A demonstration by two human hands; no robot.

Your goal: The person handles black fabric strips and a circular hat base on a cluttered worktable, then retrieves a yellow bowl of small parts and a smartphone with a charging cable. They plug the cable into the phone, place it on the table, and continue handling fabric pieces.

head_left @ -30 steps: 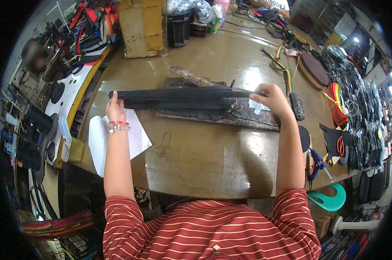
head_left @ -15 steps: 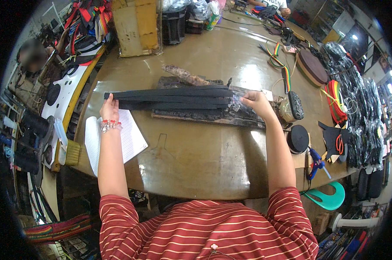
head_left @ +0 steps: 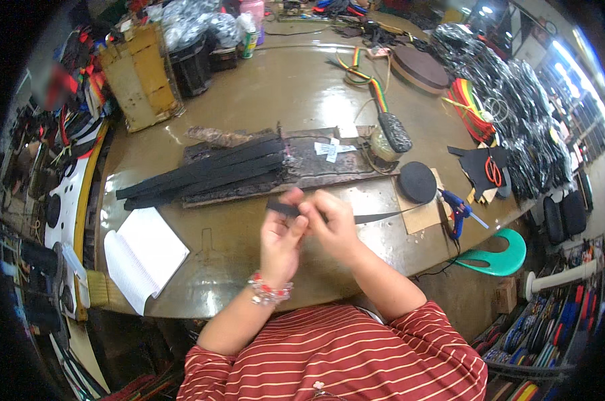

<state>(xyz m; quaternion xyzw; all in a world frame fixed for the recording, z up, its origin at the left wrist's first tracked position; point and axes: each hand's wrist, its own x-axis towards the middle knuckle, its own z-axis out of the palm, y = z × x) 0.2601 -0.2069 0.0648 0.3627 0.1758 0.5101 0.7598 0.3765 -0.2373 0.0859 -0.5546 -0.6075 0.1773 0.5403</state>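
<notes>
In front of me, my left hand (head_left: pixel 283 237) and my right hand (head_left: pixel 330 226) meet over the table, both closed on a black webbing strap (head_left: pixel 379 217). The strap's end sticks out past my left fingers. To the right it runs toward a black webbing roll (head_left: pixel 419 182), which lies on a brown card (head_left: pixel 416 220). Beyond my hands, several cut black straps (head_left: pixel 209 168) lie fanned out across a dark, worn board (head_left: pixel 249 194). Small white labels (head_left: pixel 332 150) rest on the board, right of the straps.
An open notebook (head_left: pixel 148 250) lies at the left. On the right are a blue glue gun (head_left: pixel 457 212), orange-handled scissors (head_left: pixel 493 172), a jar with a black-wrapped top (head_left: pixel 386 144) and plastic-wrapped bundles (head_left: pixel 536 113). A green stool top (head_left: pixel 496 254) stands beside the table edge.
My hands have left the laid-out straps and come together nearer me, now holding a strap drawn from the roll. The strap bundle lies down on the board, and the view has turned right.
</notes>
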